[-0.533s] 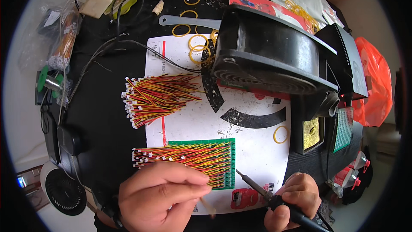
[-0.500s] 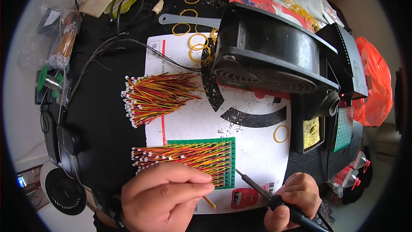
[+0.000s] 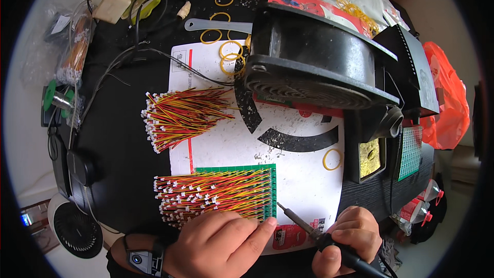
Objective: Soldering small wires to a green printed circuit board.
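Note:
My right hand [image 3: 355,237] is closed around a soldering iron [image 3: 303,224]. The iron's tip is just off the right edge of a green circuit board [image 3: 273,190], near its lower part. Across the board lie rows of red, yellow and black wires [image 3: 221,190] with white connectors at their left ends. My left hand [image 3: 226,242] is closed at the board's lower right corner, fingertips against its edge; its thumb is hidden. A loose heap of similar wires [image 3: 185,116] lies farther off, on the white sheet [image 3: 303,175] and past its left edge.
A black fan [image 3: 319,56] stands over the sheet's far right, beside a tray with a gold-coloured pad [image 3: 370,157]. Another green board [image 3: 410,154] is at the right. Yellow rubber bands [image 3: 231,64] lie far off; a solder spool [image 3: 60,99] is at left.
My left hand has moved right and lowered onto the board's corner, uncovering more connectors. The loose yellow wire end below it is no longer visible. My right hand stays almost still with the iron.

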Demonstrator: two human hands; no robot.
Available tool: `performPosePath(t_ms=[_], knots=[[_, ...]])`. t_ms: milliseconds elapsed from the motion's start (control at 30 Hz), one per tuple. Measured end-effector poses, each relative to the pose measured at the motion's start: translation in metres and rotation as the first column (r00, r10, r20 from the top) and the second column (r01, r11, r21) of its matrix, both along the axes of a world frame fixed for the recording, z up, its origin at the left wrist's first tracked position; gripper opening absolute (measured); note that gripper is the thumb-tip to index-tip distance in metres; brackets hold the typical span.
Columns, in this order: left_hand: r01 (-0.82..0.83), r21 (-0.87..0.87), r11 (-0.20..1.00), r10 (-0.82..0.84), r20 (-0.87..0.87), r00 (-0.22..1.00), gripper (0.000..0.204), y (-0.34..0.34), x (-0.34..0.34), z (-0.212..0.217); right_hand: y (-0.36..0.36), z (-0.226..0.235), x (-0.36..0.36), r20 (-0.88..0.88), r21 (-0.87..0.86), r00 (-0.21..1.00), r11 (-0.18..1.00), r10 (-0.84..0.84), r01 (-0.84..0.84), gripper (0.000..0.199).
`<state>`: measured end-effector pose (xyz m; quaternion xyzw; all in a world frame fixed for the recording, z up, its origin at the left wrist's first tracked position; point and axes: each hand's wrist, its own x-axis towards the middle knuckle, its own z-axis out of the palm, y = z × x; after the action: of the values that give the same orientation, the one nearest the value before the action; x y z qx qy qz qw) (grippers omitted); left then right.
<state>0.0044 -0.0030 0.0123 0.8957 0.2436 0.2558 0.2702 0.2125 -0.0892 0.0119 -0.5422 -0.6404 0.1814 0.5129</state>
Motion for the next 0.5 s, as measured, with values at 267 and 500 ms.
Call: performPosePath(t_ms=[267, 500], knots=[[-0.021, 0.083, 0.996, 0.032, -0.134, 0.990, 0.026, 0.001, 0.007, -0.011, 0.001, 0.002, -0.001, 0.014, -0.037, 1.000, 0.999, -0.006, 0.006, 0.019], [-0.019, 0.075, 0.997, 0.028, -0.123, 0.992, 0.024, 0.004, 0.008, -0.016, 0.003, -0.001, -0.003, 0.020, -0.043, 1.000, 0.999, -0.013, 0.013, 0.018]])
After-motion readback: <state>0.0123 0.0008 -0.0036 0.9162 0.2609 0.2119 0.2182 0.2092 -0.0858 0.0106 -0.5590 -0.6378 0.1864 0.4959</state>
